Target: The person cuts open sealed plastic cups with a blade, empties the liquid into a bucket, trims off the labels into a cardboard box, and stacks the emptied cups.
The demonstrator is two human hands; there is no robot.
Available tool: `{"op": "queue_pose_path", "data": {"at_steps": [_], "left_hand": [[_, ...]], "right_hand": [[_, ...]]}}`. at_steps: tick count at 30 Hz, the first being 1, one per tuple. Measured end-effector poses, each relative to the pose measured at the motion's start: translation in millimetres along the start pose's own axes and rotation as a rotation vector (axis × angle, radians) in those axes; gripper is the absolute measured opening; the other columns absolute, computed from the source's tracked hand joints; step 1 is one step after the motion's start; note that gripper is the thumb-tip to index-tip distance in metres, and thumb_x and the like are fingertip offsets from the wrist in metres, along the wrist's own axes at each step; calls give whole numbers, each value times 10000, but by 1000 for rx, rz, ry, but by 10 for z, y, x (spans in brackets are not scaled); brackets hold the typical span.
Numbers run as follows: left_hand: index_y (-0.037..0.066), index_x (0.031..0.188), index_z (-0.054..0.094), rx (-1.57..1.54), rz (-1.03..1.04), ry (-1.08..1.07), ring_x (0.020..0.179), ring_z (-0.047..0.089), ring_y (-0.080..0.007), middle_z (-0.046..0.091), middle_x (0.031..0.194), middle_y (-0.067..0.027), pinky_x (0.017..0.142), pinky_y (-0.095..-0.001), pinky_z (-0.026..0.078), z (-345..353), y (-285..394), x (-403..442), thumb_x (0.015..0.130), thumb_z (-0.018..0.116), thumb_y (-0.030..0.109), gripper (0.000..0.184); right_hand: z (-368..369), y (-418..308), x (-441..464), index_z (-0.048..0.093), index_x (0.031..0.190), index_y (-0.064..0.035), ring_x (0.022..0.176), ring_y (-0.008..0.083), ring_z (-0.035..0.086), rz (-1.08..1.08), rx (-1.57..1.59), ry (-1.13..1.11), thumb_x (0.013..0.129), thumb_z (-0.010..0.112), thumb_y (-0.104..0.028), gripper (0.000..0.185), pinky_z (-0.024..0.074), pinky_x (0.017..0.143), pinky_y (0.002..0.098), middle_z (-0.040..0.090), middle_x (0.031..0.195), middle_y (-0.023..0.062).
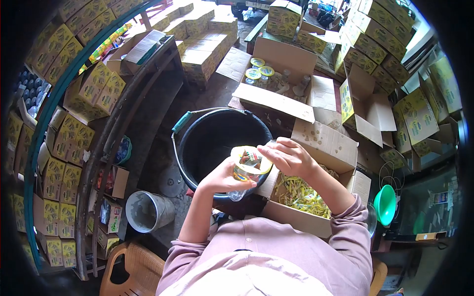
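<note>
Gripping a clear, yellow-rimmed cup point(252, 168) in the head view, the left hand point(223, 175) holds it above the near side of a black bucket point(197, 135). The right hand point(290, 158) has its fingers bunched beside the rim; what they pinch, if anything, I cannot tell. Rim work seems in hand; the next move likely calls for a steady cup and delicate fingertips.

The container rim point(267, 166) is yellow, the bucket point(210, 132) black.
</note>
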State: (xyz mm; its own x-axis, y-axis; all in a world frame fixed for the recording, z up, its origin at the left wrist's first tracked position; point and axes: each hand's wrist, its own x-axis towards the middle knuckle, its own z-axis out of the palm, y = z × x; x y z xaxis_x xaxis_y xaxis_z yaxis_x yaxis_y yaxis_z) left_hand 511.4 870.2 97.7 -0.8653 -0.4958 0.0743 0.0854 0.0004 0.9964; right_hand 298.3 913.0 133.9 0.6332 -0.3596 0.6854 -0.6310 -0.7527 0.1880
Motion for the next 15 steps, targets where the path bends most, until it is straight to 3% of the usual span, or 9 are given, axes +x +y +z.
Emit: {"op": "queue_pose_path", "data": {"at_steps": [3, 6, 10, 12, 15], "left_hand": [[4, 1031, 532, -179, -47, -48, 818, 563, -91, 594, 893, -51, 721, -240, 473, 6, 52, -7, 699, 701, 109, 387], [10, 1048, 521, -384, -26, -144, 803, 578, -119, 588, 902, -71, 713, -254, 485, 3, -42, 0, 716, 688, 125, 389], [-9, 1045, 514, -629, 11, -341, 748, 588, -151, 581, 895, -102, 651, -281, 500, -8, -122, 66, 699, 718, 162, 436], [-47, 1042, 493, -755, 14, -495, 682, 580, -182, 567, 830, -137, 570, -290, 488, 40, -169, 95, 680, 729, 225, 511], [-130, 1112, 375, -1059, 180, -606, 548, 572, -248, 540, 698, -187, 478, -341, 482, 163, -244, 162, 646, 711, 187, 656]], "right_hand": [[4, 0, -9, 534, 1065, 46, 699, 151, 587, 2, 40, -18, 731, 580, -43, 349, 468, 710, 312, 625, 894, 85], [24, -16, 2, 565, 1109, -6, 767, 141, 598, 25, -5, -6, 740, 565, -98, 380, 460, 808, 289, 622, 812, 39], [32, -23, 17, 576, 1097, -12, 769, 137, 601, 19, 18, 26, 746, 565, -97, 361, 460, 805, 291, 623, 803, 39], [51, -32, 30, 587, 1087, -26, 771, 133, 601, 19, 36, 50, 751, 566, -102, 345, 459, 804, 289, 623, 798, 34], [12, -14, 108, 623, 995, -54, 773, 129, 601, -41, -4, 51, 749, 578, -111, 256, 459, 804, 286, 621, 813, 29]]}}
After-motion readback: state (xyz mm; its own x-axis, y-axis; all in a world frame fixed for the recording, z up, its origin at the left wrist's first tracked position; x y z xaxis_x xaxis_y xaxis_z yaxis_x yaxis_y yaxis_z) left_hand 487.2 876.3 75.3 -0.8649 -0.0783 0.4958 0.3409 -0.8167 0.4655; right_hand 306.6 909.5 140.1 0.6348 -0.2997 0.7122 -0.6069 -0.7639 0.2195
